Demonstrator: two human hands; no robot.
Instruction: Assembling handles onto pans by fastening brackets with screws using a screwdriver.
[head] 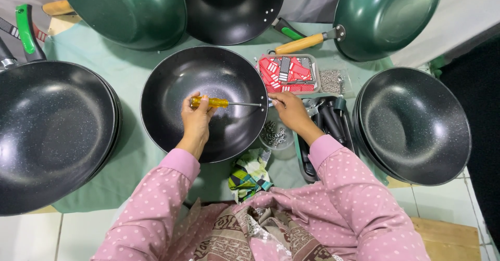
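A black speckled wok [172,89] lies in front of me on a pale green cloth [130,151]. Inside its bowl, my left hand [197,119] grips the yellow handle of a screwdriver [216,103], whose shaft points right to the wok's right rim. My right hand [289,110] is closed at that rim, where the screwdriver's tip meets it; what it pinches there is hidden by the fingers.
Stacks of black woks stand at the left [52,131] and right [416,123]. Green pans [130,8] and one with a wooden handle [383,11] lie at the back. A tray of red packets [288,72], a bag of screws [330,81], a cup of washers [275,134] and black handles [328,120] sit right of the wok.
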